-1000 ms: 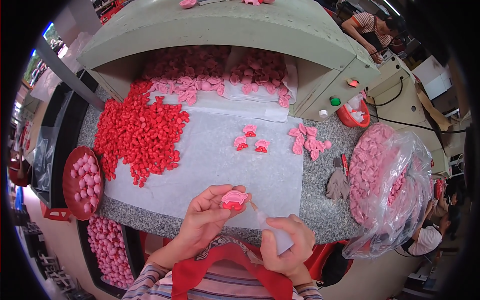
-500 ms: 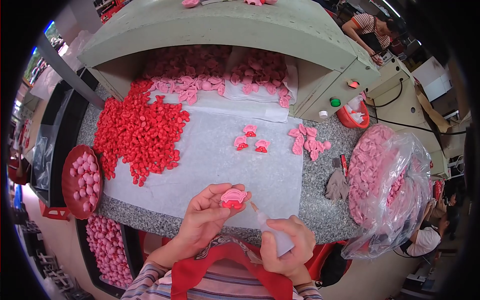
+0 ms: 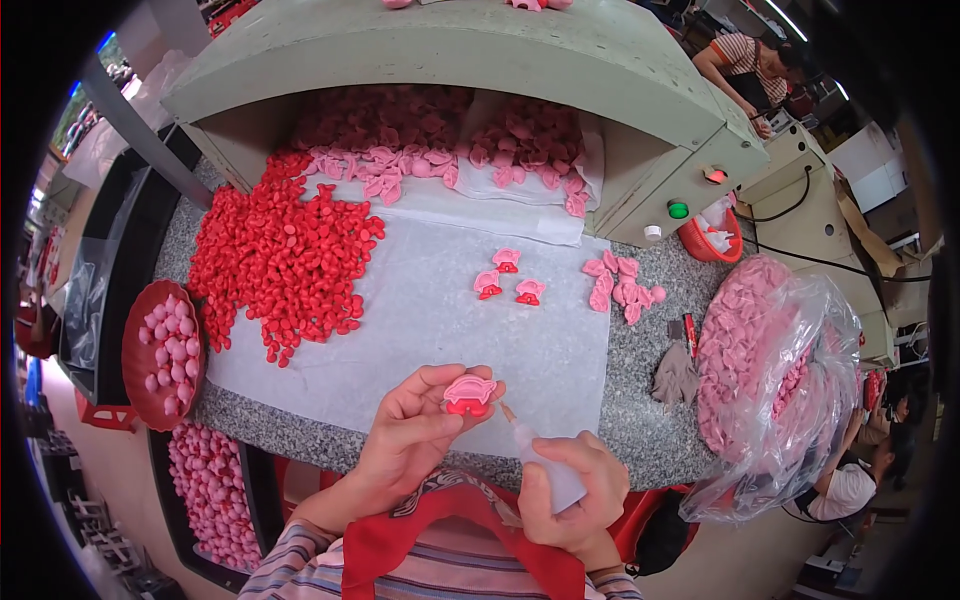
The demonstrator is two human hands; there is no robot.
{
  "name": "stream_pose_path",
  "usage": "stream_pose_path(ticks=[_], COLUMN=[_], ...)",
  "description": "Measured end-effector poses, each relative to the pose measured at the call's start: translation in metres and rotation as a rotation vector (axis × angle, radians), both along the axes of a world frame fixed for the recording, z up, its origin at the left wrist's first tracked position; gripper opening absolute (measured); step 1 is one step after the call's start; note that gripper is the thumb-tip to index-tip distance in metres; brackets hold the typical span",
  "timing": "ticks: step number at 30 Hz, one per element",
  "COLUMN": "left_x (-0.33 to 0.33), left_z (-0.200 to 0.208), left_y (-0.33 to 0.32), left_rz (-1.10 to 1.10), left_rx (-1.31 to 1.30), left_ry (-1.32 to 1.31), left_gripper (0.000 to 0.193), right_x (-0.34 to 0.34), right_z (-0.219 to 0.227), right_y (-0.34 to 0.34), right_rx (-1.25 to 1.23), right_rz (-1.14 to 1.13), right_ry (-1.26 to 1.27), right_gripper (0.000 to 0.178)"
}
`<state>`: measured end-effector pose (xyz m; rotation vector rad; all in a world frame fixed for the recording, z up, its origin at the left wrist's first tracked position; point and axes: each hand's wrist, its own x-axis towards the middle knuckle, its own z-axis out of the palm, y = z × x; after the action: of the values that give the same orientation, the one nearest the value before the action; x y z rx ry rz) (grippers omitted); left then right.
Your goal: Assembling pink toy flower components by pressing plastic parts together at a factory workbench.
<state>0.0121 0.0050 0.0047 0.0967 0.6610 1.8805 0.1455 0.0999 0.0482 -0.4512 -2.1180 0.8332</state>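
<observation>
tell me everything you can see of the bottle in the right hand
The bottle looks like pale, translucent plastic, narrowing to a thin brownish tip. It is tilted, its tip up and leftward, close to the pink-and-red piece in the left hand. The right hand grips its body, hiding part of it. Its contents cannot be made out.

Crumpled grey cloth (image 3: 676, 377), red basket (image 3: 704, 250) (black cable (image 3: 905, 279) near it), distant co-worker (image 3: 738, 52).
</observation>
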Motion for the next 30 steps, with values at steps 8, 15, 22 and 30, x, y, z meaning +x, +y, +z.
stream_pose_path(ticks=[8,15,22,30], left_x=[-0.001,-0.001,-0.002,-0.003], left_z=[-0.002,-0.004,-0.006,-0.008], left_y=[-0.002,-0.004,-0.005,-0.007], left_rz=[0.012,0.038,0.076,0.079], left_rx=[0.007,0.05,0.052,0.057], left_ry=[0.0,0.037,0.08,0.072], left_gripper=[0.042,0.042,0.043,0.042], right_x=[-0.002,-0.007,-0.013,-0.015], right_z=[0.0,0.0,0.003,0.001], right_y=[-0.001,-0.002,-0.007,-0.008], right_rx=[-0.004,0.013,0.044,0.044], right_rz=[0.01,0.017,0.065,0.064], right_ry=[-0.003,-0.002,-0.049,-0.038], right_gripper=[0.019,0.018,0.019,0.019])
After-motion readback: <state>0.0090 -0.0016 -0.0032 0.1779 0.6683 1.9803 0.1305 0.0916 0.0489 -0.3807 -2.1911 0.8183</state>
